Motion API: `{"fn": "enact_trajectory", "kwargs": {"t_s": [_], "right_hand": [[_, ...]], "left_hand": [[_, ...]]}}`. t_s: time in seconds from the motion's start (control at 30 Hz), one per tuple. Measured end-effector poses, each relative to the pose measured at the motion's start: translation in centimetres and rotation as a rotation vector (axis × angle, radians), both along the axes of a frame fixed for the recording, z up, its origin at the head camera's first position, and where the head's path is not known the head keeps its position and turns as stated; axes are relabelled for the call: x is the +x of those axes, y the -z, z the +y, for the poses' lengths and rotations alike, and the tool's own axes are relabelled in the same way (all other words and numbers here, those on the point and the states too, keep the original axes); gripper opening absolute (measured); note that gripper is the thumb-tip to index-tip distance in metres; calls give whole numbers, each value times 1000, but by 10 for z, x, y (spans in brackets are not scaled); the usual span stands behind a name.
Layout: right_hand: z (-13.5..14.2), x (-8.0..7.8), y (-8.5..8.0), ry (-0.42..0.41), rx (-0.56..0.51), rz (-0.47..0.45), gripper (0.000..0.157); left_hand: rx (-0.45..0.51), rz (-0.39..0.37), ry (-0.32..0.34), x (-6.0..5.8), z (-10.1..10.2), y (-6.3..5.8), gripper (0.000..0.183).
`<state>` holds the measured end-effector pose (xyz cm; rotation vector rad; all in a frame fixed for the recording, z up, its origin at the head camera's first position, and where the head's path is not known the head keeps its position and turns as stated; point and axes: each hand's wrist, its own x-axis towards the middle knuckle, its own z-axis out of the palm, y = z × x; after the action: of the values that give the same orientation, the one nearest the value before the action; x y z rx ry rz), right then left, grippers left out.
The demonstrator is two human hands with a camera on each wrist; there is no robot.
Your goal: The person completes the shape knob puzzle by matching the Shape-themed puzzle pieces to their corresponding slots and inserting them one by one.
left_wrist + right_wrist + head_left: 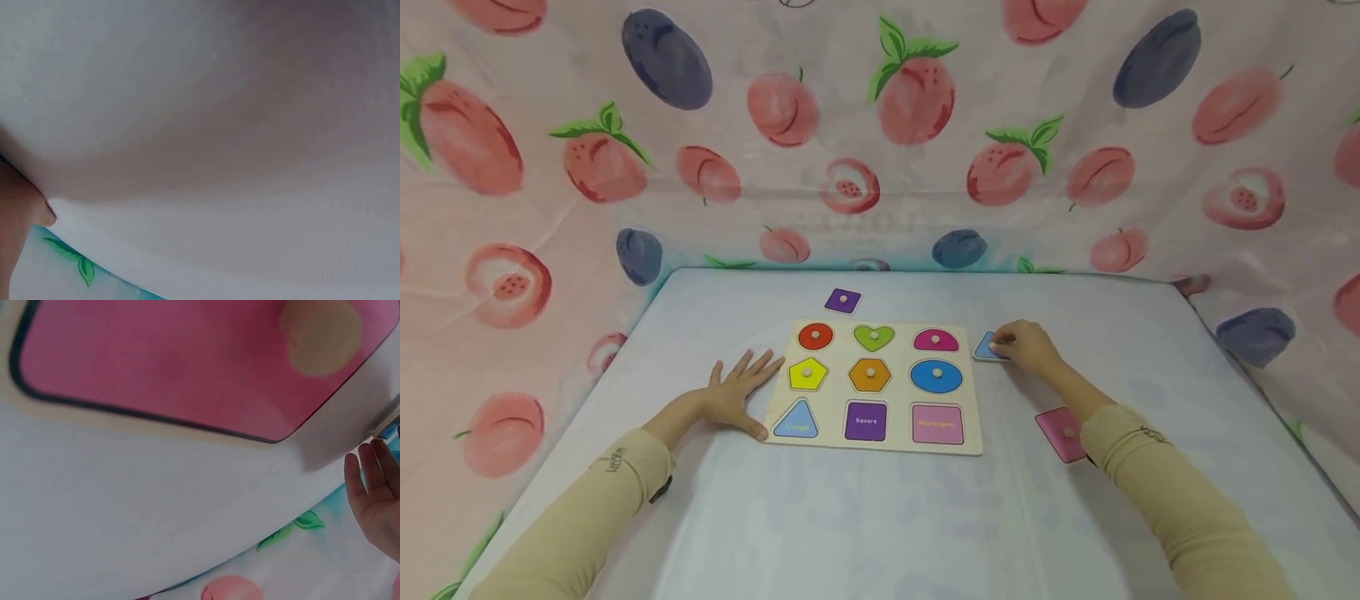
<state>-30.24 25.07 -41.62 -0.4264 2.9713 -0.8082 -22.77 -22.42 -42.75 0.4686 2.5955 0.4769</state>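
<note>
A cream shape-puzzle board [831, 429] lies on the white surface. My left hand [730, 398] is spread flat at its left side, with the thumb and fingertips touching the board's edge. To the right of the board, my right hand [1030, 346] pinches the knob of a light-blue triangle puzzle piece [983, 347]. In the right wrist view, a corner of the triangle piece [392, 428] shows by the fingers. Three recesses in the front row hold no piece: triangle [796, 417], square [865, 422] and rectangle [937, 424]. Only a bit of the left hand [22, 212] enters the left wrist view.
A pink rectangle piece [1060, 434] lies under the right forearm, partly hidden by the sleeve. Behind the board rests a purple square piece [843, 301]. Several knobbed pieces, such as the red circle [816, 337], sit in the board. Fruit-printed cloth [850, 117] surrounds the table.
</note>
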Motion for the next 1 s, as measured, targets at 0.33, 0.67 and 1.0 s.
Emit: {"fn": "enact_trajectory", "kwargs": {"t_s": [0.33,0.67,1.0], "right_hand": [[-12,13,-3,-46,-70,29,13],[-33,23,-11,-75,-107,12,13],[-58,35,-12,-166,-126,21,9]], "left_hand": [[-6,-6,4,3,1,0,121],[-13,16,10,-1,-2,2,122],[-11,24,13,-2,-3,4,123]]}}
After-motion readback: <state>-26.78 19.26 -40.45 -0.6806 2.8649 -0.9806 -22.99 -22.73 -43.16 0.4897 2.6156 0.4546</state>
